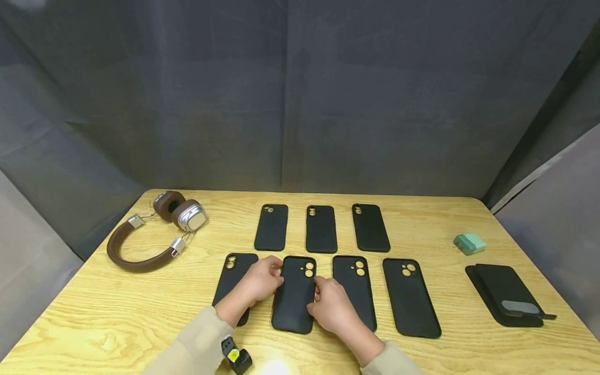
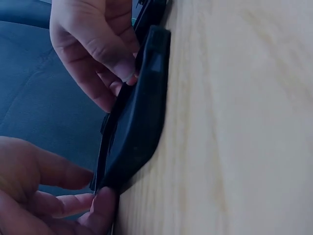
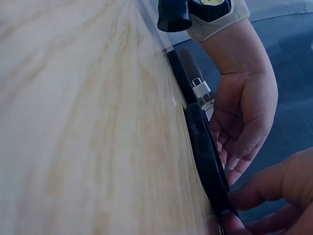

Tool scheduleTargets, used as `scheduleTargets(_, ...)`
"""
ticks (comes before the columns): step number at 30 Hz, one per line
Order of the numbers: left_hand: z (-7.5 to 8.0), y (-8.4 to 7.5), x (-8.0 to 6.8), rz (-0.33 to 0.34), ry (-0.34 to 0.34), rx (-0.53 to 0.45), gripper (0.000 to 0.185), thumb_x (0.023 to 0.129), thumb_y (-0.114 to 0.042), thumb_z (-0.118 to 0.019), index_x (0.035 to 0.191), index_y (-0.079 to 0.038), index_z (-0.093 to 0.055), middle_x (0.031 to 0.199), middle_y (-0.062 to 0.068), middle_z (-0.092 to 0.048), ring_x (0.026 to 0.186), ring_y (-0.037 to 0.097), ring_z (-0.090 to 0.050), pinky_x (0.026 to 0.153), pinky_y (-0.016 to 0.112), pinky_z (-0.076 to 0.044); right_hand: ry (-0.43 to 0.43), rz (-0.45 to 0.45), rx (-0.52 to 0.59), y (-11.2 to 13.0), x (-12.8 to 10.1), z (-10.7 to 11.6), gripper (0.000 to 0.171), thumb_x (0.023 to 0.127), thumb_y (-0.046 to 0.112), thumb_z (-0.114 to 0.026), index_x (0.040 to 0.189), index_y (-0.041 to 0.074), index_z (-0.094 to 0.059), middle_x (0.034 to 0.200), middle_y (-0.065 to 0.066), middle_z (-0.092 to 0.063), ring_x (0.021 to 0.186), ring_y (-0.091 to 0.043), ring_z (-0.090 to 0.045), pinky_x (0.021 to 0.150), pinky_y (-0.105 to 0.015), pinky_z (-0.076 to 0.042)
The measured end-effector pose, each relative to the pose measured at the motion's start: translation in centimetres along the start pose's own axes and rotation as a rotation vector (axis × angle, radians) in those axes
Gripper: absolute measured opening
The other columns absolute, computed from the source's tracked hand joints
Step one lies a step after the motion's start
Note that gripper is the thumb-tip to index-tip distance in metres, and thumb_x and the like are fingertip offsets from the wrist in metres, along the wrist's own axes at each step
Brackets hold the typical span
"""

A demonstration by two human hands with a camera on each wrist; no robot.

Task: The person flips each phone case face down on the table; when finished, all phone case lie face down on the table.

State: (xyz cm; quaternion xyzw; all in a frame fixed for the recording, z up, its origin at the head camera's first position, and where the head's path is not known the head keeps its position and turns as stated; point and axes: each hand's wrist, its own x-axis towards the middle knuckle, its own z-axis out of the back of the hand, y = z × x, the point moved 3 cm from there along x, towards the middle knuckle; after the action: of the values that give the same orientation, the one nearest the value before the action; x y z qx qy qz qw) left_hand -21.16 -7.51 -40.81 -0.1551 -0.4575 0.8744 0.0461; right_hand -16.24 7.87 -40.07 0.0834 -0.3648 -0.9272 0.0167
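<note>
Pinching one black phone case (image 1: 292, 299) by sides: two hands (image 1: 260, 281) (image 1: 332, 304); six other cases (image 1: 321, 230), one headset (image 1: 145, 264) on table (image 1: 84, 323).

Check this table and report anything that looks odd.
In the head view's front row, the leftmost phone case has its camera cutouts at upper left; the gripped case and the two cases to its right have theirs toward the right, so it appears flipped over relative to them. I see nothing spilled or damaged.
</note>
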Motion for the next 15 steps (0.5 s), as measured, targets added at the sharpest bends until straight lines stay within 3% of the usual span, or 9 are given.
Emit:
scheduleTargets(5, 0.02, -0.12, 0.10, 0.004, 0.000, 0.004, 0.034, 0.086, 0.005, -0.056, 0.119, 0.003, -0.052, 0.079, 0.008, -0.050, 0.057, 0.015, -0.050, 0.052, 0.027, -0.043, -0.012, -0.021, -0.032, 0.06, 0.02, 0.00, 0.050, 0.072, -0.002, -0.067, 0.119, -0.010, -0.051, 0.082, -0.008, -0.049, 0.075, -0.022, -0.049, 0.064, -0.035, -0.043)
scheduleTargets(11, -0.05, 0.00, 0.06, -0.010, -0.021, -0.023, 0.033, 0.084, 0.007, -0.055, 0.117, 0.004, -0.051, 0.075, 0.007, -0.048, 0.054, 0.015, -0.048, 0.051, 0.026, -0.042, -0.021, -0.033, -0.023, -0.02, 0.05, 0.04, 0.050, 0.070, -0.001, -0.069, 0.117, -0.007, -0.052, 0.078, -0.006, -0.049, 0.070, -0.020, -0.048, 0.059, -0.031, -0.041)
scheduleTargets(15, 0.10, 0.22, -0.14, -0.012, -0.036, -0.095, 0.036, 0.082, 0.008, -0.054, 0.117, 0.003, -0.050, 0.074, 0.007, -0.049, 0.056, 0.016, -0.048, 0.052, 0.027, -0.044, -0.020, -0.039, 0.003, -0.09, 0.17, 0.01, 0.051, 0.070, -0.001, -0.069, 0.118, -0.006, -0.052, 0.078, -0.004, -0.049, 0.070, -0.019, -0.048, 0.058, -0.030, -0.040)
